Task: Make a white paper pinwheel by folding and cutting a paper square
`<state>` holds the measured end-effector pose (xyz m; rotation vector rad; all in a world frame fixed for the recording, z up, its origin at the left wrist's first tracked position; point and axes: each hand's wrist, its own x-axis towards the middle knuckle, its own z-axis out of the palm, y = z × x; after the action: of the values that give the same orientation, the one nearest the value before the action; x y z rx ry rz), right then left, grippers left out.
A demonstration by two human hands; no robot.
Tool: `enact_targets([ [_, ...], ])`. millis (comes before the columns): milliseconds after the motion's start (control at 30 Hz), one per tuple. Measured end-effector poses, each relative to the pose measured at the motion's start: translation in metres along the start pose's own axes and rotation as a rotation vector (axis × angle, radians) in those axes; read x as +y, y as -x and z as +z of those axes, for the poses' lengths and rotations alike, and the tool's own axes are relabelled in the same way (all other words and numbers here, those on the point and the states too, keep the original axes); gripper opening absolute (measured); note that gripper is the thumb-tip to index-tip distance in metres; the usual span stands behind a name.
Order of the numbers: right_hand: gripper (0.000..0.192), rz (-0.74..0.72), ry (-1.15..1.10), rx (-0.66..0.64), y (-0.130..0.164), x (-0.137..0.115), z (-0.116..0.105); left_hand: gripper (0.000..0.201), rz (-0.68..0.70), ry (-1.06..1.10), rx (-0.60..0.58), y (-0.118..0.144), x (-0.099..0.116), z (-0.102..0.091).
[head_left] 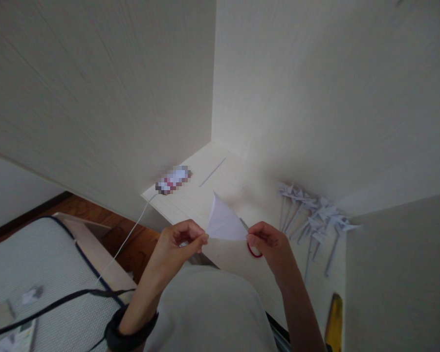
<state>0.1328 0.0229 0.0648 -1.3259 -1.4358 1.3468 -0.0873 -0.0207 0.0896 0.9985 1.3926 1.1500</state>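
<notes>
The left hand (181, 239) and the right hand (269, 244) hold a folded white paper (224, 224) between them, above the near edge of the pale tabletop (238, 188); the left grip is pressed together, pinching the paper's lower left corner between thumb and fingertips; the right grip is closed on the lower right corner, and a small red loop (254, 252) hangs under its fingers; what the loop belongs to cannot be told. The paper rises to a point between the two hands; a dark band sits on the left wrist (126, 332). To the right on the tabletop lies a heap of white paper pinwheels (315, 215) on sticks; a thin rod (212, 172) lies further back, near a blurred small object (173, 179) with a white cable (128, 234) trailing down; a yellow tool (334, 320) shows at the lower right.
</notes>
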Motion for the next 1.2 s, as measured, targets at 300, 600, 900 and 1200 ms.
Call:
enact_targets([
  [300, 0.011, -0.038, 0.107, -0.057, 0.0, -0.003, -0.004, 0.019, 0.009, -0.013, -0.016, -0.003, -0.005, 0.001],
  [600, 0.01, -0.191, 0.042, -0.085, -0.008, -0.005, -0.002, 0.019, -0.042, -0.049, -0.115, -0.001, -0.003, 0.006],
  [900, 0.007, -0.099, 0.102, -0.014, -0.004, -0.012, 0.002, 0.012, 0.12, -0.341, -0.129, 0.004, -0.008, 0.008],
  [1200, 0.029, -0.025, -0.082, -0.037, -0.002, -0.01, 0.001, 0.013, 0.714, -0.796, -0.025, 0.006, -0.011, 0.007],
])
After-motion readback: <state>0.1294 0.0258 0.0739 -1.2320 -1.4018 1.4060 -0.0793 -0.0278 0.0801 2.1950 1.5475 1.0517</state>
